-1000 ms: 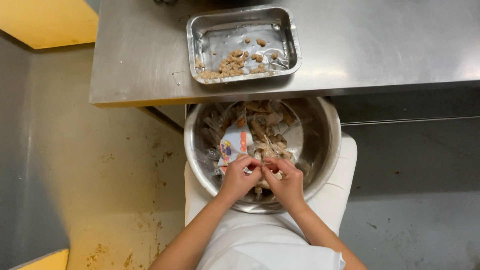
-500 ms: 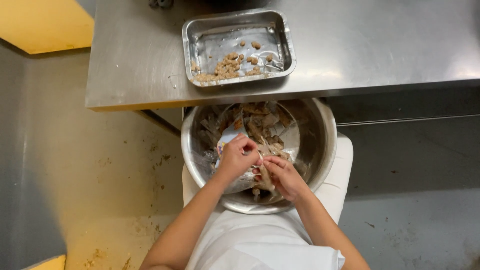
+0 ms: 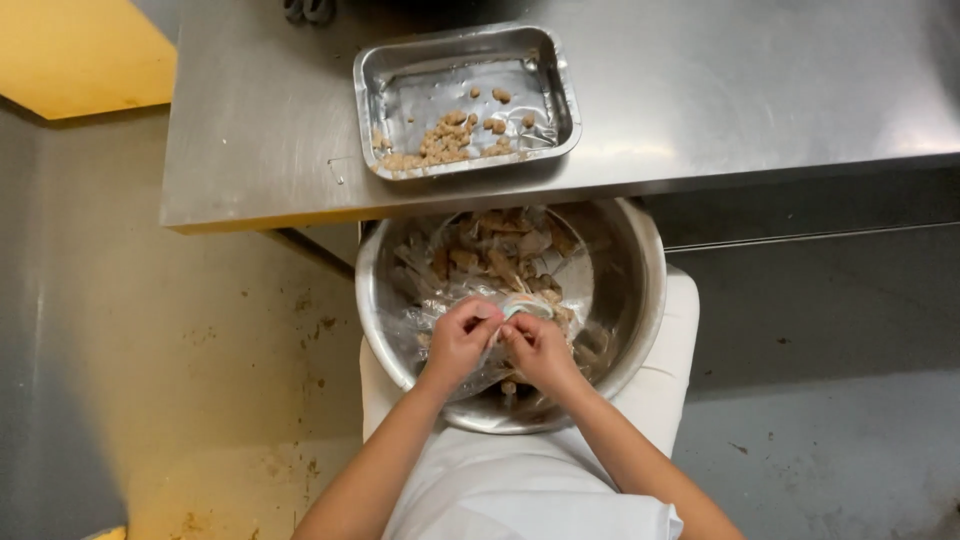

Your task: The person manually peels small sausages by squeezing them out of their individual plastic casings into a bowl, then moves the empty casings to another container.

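Observation:
A large round steel bowl [image 3: 640, 290] sits on my lap, holding a clear plastic bag [image 3: 500, 255] full of brown food pieces. My left hand [image 3: 462, 338] and my right hand [image 3: 538, 348] meet over the near side of the bowl. Both pinch a small pale wrapped piece [image 3: 520, 310] between the fingertips. The piece is mostly hidden by my fingers.
A steel table [image 3: 750, 90] runs across the top, its edge just above the bowl. On it stands a rectangular steel tray [image 3: 400, 90] with small brown nuggets heaped at its near left. Stained floor lies to the left, grey floor to the right.
My hands have drawn together at the bowl's near side and now pinch the small piece between them. The view has shifted slightly.

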